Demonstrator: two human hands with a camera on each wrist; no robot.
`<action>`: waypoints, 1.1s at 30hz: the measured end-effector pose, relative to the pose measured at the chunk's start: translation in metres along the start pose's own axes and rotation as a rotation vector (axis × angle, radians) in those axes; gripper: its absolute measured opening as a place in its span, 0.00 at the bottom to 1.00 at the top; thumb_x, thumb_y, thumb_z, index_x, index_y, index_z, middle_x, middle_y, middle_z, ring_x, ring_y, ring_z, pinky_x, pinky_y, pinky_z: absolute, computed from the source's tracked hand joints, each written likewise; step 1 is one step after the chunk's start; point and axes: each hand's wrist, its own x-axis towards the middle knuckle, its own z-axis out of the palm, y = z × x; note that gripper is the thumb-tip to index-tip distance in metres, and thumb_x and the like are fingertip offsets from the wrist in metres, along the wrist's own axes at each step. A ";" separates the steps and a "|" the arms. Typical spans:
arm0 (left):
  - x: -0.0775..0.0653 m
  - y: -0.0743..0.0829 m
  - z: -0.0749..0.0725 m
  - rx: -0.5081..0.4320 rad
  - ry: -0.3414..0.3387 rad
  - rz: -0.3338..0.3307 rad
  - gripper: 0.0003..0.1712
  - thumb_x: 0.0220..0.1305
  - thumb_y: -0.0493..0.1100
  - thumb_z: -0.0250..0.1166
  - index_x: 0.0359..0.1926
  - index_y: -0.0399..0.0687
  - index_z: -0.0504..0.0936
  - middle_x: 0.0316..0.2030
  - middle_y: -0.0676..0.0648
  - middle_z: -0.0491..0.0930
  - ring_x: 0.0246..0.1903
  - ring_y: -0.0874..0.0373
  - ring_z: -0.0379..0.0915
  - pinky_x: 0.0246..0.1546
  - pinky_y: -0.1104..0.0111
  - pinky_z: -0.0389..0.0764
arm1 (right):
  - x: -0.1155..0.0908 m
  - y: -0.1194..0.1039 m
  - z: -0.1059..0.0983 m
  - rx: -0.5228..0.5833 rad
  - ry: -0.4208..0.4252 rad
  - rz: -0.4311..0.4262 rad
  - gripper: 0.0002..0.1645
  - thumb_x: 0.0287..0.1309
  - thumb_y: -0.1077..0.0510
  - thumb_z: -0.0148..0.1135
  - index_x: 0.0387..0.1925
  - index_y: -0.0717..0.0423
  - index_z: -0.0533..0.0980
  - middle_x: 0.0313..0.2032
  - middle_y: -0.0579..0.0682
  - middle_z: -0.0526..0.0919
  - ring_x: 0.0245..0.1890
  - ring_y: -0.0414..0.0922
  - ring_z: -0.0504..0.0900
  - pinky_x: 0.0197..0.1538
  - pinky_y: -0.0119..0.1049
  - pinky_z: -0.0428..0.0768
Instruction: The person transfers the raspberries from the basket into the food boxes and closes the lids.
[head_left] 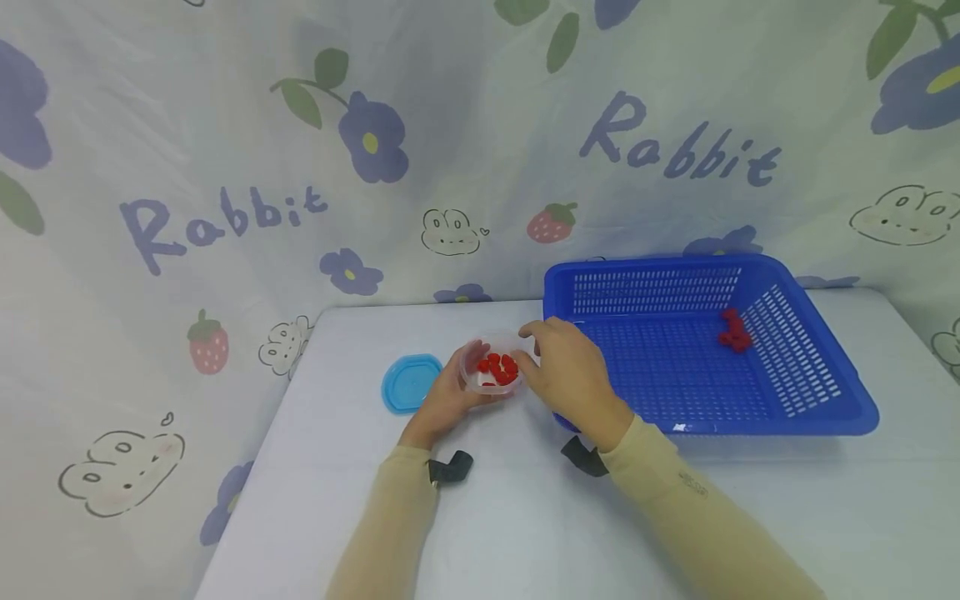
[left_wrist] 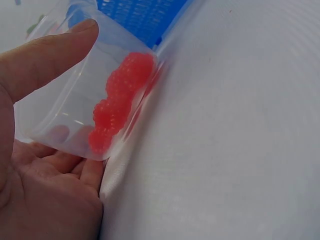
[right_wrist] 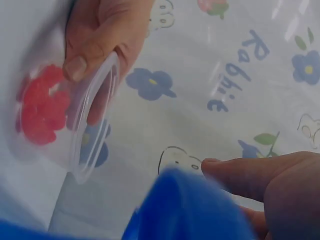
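My left hand (head_left: 442, 406) holds a clear plastic tub (left_wrist: 55, 102), thumb on one side and fingers curled round the other. Several red raspberry-like berries (head_left: 502, 370) lie at the bottom of the tub. In the left wrist view the tub stands on or just above the white tabletop; I cannot tell which. My right hand (head_left: 572, 371) hovers beside the tub's right rim, thumb and forefinger apart and nothing seen between them. In the right wrist view its fingers (right_wrist: 250, 175) are apart from the tub's round rim, partly behind a blurred blue edge.
A blue plastic basket (head_left: 667, 421) stands on the right of the white table (head_left: 510, 508), with several red berries (head_left: 735, 332) in its right part. Left of the tub lies a light blue lid (head_left: 411, 383). A printed curtain (head_left: 465, 125) hangs behind the table.
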 end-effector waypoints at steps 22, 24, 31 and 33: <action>0.000 -0.001 0.000 0.006 0.001 -0.032 0.53 0.38 0.60 0.75 0.66 0.73 0.56 0.62 0.65 0.64 0.64 0.65 0.53 0.61 0.50 0.61 | -0.006 0.044 -0.061 0.163 0.066 -0.045 0.15 0.55 0.50 0.64 0.42 0.53 0.80 0.24 0.47 0.72 0.20 0.44 0.66 0.22 0.36 0.66; 0.000 -0.002 0.000 0.005 0.000 -0.023 0.53 0.39 0.59 0.75 0.66 0.73 0.57 0.62 0.64 0.64 0.64 0.66 0.53 0.61 0.50 0.62 | -0.003 0.050 -0.066 0.164 0.064 -0.039 0.15 0.56 0.50 0.63 0.41 0.53 0.80 0.23 0.47 0.72 0.19 0.44 0.66 0.21 0.36 0.65; 0.000 -0.001 0.000 0.019 0.007 -0.022 0.54 0.38 0.59 0.75 0.67 0.68 0.57 0.62 0.63 0.64 0.63 0.65 0.54 0.60 0.52 0.64 | 0.006 0.072 -0.081 0.156 0.027 0.025 0.18 0.58 0.46 0.60 0.43 0.54 0.79 0.24 0.48 0.73 0.15 0.44 0.63 0.19 0.36 0.62; 0.001 -0.001 0.000 0.021 0.008 -0.024 0.55 0.38 0.59 0.76 0.68 0.66 0.56 0.62 0.63 0.64 0.63 0.65 0.54 0.60 0.51 0.64 | 0.009 0.079 -0.085 0.156 0.020 0.047 0.19 0.58 0.46 0.60 0.43 0.55 0.79 0.24 0.49 0.73 0.14 0.44 0.63 0.17 0.36 0.61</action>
